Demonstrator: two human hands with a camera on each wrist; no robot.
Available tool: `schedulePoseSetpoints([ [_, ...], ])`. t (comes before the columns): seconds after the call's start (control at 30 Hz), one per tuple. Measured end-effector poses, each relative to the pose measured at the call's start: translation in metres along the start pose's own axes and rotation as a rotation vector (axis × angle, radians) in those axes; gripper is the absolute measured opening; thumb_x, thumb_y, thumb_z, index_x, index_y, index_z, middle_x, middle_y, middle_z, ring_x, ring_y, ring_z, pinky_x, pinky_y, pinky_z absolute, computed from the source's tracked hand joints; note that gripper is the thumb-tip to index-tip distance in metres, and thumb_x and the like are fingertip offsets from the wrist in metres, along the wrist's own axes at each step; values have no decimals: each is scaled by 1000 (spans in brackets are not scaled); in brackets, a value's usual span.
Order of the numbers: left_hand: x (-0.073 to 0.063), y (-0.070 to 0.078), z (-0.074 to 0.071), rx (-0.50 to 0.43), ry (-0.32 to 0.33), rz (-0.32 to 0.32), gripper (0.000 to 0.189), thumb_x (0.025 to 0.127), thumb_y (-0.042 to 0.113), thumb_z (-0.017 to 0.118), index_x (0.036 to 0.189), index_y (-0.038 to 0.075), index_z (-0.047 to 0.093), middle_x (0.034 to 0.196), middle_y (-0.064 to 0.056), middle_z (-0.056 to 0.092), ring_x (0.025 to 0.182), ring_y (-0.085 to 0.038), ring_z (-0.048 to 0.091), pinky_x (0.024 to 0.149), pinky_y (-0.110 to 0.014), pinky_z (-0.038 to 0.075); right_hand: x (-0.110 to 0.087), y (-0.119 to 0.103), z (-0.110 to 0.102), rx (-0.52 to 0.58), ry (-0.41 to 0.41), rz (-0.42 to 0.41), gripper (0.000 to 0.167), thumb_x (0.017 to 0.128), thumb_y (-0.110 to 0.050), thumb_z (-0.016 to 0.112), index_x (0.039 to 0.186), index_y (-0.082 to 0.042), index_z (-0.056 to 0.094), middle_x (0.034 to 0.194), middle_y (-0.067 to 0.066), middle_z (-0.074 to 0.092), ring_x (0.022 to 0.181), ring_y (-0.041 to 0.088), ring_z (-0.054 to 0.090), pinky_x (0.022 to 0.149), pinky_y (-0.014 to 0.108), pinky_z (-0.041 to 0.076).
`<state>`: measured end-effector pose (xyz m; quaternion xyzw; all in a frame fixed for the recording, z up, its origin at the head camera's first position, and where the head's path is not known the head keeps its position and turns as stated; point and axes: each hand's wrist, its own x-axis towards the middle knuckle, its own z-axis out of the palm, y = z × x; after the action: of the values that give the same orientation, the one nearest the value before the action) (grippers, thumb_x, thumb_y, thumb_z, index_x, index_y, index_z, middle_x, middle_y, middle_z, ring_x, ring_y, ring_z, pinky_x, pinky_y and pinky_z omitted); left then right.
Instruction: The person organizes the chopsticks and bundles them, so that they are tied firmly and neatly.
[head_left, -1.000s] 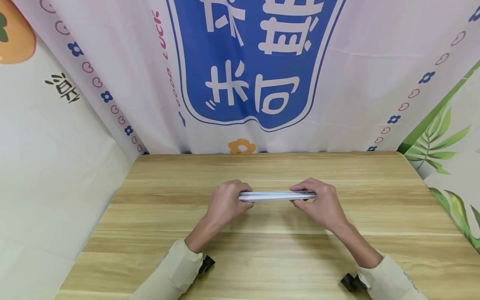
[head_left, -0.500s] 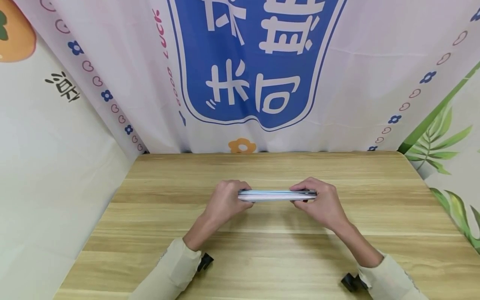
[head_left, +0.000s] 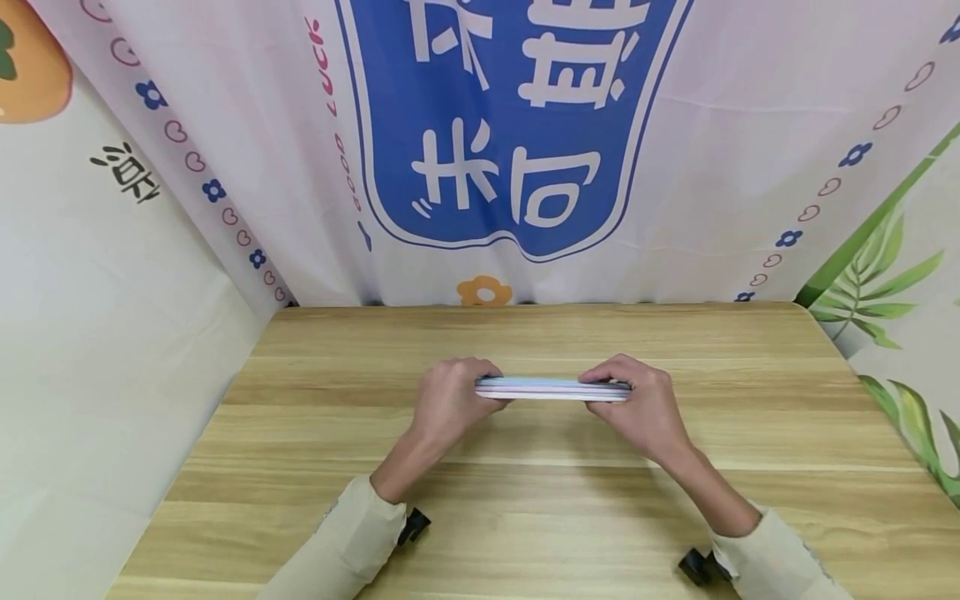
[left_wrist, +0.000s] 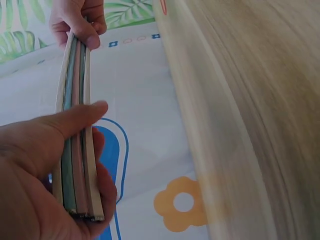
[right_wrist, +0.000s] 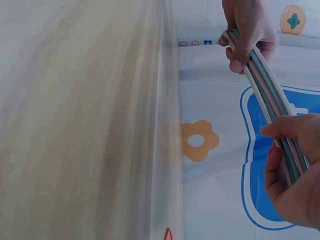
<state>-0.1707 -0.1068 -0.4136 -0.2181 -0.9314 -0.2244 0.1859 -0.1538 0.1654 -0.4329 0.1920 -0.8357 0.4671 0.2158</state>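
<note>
A stack of thin notebooks (head_left: 543,388) is held above the table, seen edge-on in the head view. Its layers show white, teal and pink edges in both wrist views (left_wrist: 76,150). My left hand (head_left: 452,398) grips the left end, thumb on the near side and fingers round the other in the left wrist view. My right hand (head_left: 642,406) grips the right end the same way; the right wrist view shows the stack (right_wrist: 270,90) slightly bowed between both hands. The covers' faces are hidden.
The wooden table (head_left: 495,517) lies beneath both hands. A printed cloth (head_left: 712,183) hangs behind its far edge, with a pale cloth (head_left: 90,333) on the left and a leaf-patterned one (head_left: 892,333) on the right. Small black wrist cameras (head_left: 412,527) sit at the sleeves.
The notebook stack has tilted slightly and its layers look closer together at the right end. Both hands keep their grip, nearly in the same place.
</note>
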Motion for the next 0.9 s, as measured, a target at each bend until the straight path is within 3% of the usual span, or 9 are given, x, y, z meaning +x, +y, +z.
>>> schedulePoseSetpoints([
  [0.13,-1,-1,1,26,-36,27,21,76,26,99,86,16,83,79,4,79,55,-3,55,51,-20,45,-2,-1,1,14,-7,47,39,70,18,86,92,-14,83,91,0,79,78,2,66,71,13,52],
  [0.37,0,-2,0,93,-5,56,19,71,18,98,85,18,84,74,5,77,54,-6,57,55,-25,48,-2,-2,2,6,-24,36,40,70,19,86,93,-14,83,90,0,79,76,4,66,68,16,53],
  [0.57,1,-5,-4,30,-63,82,17,77,18,96,88,18,84,79,5,79,56,-3,55,50,-21,45,-2,-1,1,10,-38,48,39,71,19,84,93,-14,83,90,0,78,76,3,65,68,15,52],
  [0.73,3,-8,-5,7,-127,133,21,81,27,96,97,20,86,89,6,83,61,-2,63,55,-19,48,-1,-1,-1,19,-54,71,39,72,18,85,94,-13,83,91,1,79,77,2,66,69,14,53],
  [0.9,4,-8,-8,21,-129,167,24,80,30,97,98,18,86,89,6,83,63,-4,66,57,-20,51,0,-1,-1,26,-56,73,39,72,18,86,94,-14,83,91,0,79,77,2,66,69,15,53],
])
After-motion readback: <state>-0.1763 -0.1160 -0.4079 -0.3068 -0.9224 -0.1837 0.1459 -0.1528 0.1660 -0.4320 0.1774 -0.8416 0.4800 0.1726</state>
